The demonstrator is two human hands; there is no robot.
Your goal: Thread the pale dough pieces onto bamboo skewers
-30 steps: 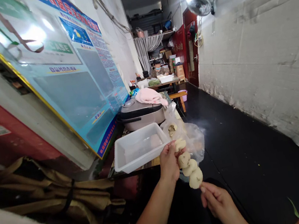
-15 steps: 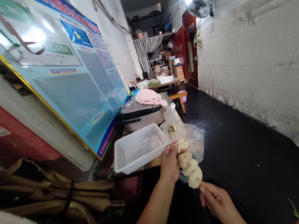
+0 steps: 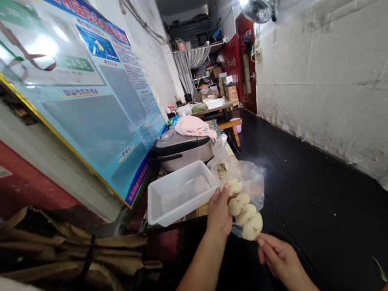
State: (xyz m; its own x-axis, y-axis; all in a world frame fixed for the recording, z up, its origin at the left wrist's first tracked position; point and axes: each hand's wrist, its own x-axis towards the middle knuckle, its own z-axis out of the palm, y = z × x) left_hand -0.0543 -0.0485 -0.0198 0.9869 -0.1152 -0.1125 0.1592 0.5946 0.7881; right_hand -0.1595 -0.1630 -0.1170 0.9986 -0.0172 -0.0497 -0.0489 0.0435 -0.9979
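Between my hands slants a skewer of pale, cream-coloured slices (image 3: 246, 213), several soft rounded pieces in a row; the stick itself is hidden. My left hand (image 3: 220, 210) is closed on the topmost slice (image 3: 236, 186), thumb on top. At the lower end, the fingertips of my right hand (image 3: 277, 255) are pinched together just below the last slice. Beyond my left hand, a white plastic tray (image 3: 168, 215) rests on the table's near end. Beside it stands an open clear plastic bag (image 3: 222, 169) with more pale pieces inside.
Behind the tray sits a grey lidded appliance (image 3: 184, 153) with a pink cloth (image 3: 193, 127) on top. Another clear bag (image 3: 254, 180) hangs over the table's right edge. A person (image 3: 205, 92) sits at a farther table. A wall fan (image 3: 257, 8) is at upper right.
The slices have shifted and turned slightly on the skewer, the lower ones a little higher and showing more of their faces. Both hands keep their grip, nearly in place.
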